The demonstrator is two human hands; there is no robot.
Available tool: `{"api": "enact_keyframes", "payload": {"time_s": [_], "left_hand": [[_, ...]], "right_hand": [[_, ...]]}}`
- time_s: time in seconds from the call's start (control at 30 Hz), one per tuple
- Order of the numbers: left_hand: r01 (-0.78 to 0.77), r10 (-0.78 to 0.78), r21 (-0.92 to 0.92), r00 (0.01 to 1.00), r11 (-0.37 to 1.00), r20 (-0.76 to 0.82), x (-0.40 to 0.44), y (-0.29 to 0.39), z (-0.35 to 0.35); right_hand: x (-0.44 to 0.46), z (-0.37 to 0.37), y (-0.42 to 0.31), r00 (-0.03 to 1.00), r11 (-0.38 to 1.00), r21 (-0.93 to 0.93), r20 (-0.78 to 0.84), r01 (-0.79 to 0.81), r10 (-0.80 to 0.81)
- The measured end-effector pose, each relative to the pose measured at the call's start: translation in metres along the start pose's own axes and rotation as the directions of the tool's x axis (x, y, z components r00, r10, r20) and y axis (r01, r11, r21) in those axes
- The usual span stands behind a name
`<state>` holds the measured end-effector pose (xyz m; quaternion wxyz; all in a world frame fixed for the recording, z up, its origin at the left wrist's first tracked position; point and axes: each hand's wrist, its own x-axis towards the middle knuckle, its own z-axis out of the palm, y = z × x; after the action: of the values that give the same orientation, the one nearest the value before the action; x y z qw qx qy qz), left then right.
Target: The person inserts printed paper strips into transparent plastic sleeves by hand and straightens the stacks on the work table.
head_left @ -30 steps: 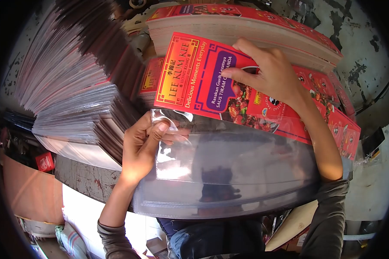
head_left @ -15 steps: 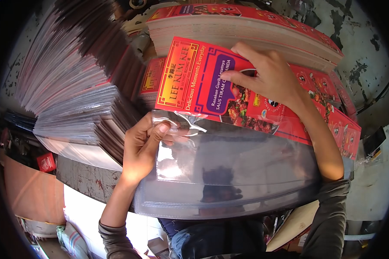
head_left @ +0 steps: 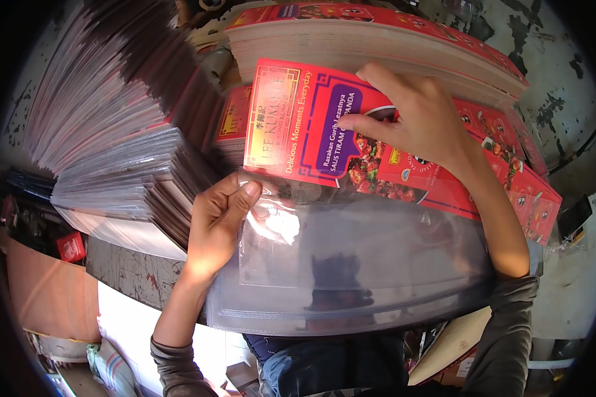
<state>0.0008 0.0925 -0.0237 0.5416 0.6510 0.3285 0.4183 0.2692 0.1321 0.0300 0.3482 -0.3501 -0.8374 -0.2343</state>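
Observation:
My left hand (head_left: 222, 221) pinches the upper left corner of a clear plastic sleeve (head_left: 271, 255) between thumb and fingers. This sleeve lies on a stack of clear sleeves (head_left: 377, 301). Above it, a long red printed card (head_left: 304, 122) with food pictures is tilted down to the right. Its lower edge appears to be under the clear film. My right hand (head_left: 420, 116) holds the card from above, thumb across the front and index finger at the upper edge. The other fingers of that hand are hidden.
A tall stack of red cards (head_left: 371, 49) stands behind. More red cards (head_left: 235, 116) lie under and beside the held one. At left is a big fanned pile of sleeved cards (head_left: 119, 165). A small red box (head_left: 71, 247) sits at far left.
The card's left end has shifted slightly right and its right end hangs a little lower. The sleeve's edge by my left hand now lies flatter against the card. Both hands have barely moved.

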Motion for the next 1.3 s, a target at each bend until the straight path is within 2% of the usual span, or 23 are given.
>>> {"api": "enact_keyframes", "payload": {"time_s": [0.1,0.17,0.2,0.27,0.3,0.37,0.47,0.57,0.67,0.8,0.87,0.97,1.17,1.3], "left_hand": [[0.061,-0.062,-0.074,0.998,0.995,-0.013,0.0,0.002,0.002],[0.107,-0.111,-0.111,0.993,0.988,-0.034,0.0,0.008,0.007],[0.107,-0.111,-0.111,0.993,0.988,-0.034,0.0,0.007,0.007],[0.086,-0.091,-0.103,0.995,0.991,-0.044,0.0,0.004,0.007],[0.088,-0.093,-0.103,0.995,0.991,-0.045,0.0,0.003,0.006],[0.073,-0.077,-0.088,0.996,0.993,-0.042,0.001,0.003,0.004],[0.101,-0.105,-0.085,0.994,0.991,-0.044,0.001,0.001,0.001],[0.117,-0.119,-0.033,0.991,0.993,-0.067,0.001,0.005,0.003],[0.096,-0.102,-0.072,0.992,0.993,-0.08,0.001,0.001,0.003],[0.092,-0.097,-0.065,0.992,0.994,-0.083,0.0,0.004,0.007],[0.07,-0.077,-0.084,0.992,0.994,-0.096,0.0,0.004,0.009],[0.071,-0.073,-0.048,0.996,0.996,-0.047,-0.001,0.006,0.006],[0.041,-0.043,-0.021,0.997,0.999,-0.071,-0.001,0.005,0.009],[0.062,-0.059,0.033,0.996,0.998,-0.067,-0.001,0.003,0.006]], "right_hand": [[0.001,-0.001,-0.002,1.0,1.0,-0.011,0.004,0.009,-0.009],[-0.001,-0.008,-0.003,0.995,0.997,-0.051,0.082,-0.053,0.057],[0.0,-0.01,-0.005,0.995,0.997,-0.051,0.082,-0.052,0.056],[0.002,-0.013,-0.008,0.971,0.987,-0.047,0.181,-0.153,0.159],[0.002,-0.012,-0.006,0.97,0.987,-0.046,0.181,-0.154,0.159],[0.002,-0.009,-0.001,0.996,0.995,-0.086,0.062,-0.058,0.064],[0.005,-0.006,-0.001,0.999,0.996,-0.086,-0.029,0.023,-0.026],[0.005,-0.007,-0.001,1.0,0.999,-0.042,-0.021,0.008,-0.009],[0.005,-0.008,-0.003,0.999,0.999,0.01,0.023,-0.031,0.03],[0.002,-0.009,-0.003,0.997,0.998,0.009,0.051,-0.059,0.058],[0.002,-0.012,-0.003,0.989,0.996,0.025,0.124,-0.083,0.079],[0.002,-0.012,-0.004,0.986,0.994,0.028,0.137,-0.104,0.099],[0.002,-0.013,-0.005,0.979,0.992,0.039,0.172,-0.117,0.109],[0.001,-0.006,-0.004,0.993,0.996,0.058,0.091,-0.074,0.069]]}}
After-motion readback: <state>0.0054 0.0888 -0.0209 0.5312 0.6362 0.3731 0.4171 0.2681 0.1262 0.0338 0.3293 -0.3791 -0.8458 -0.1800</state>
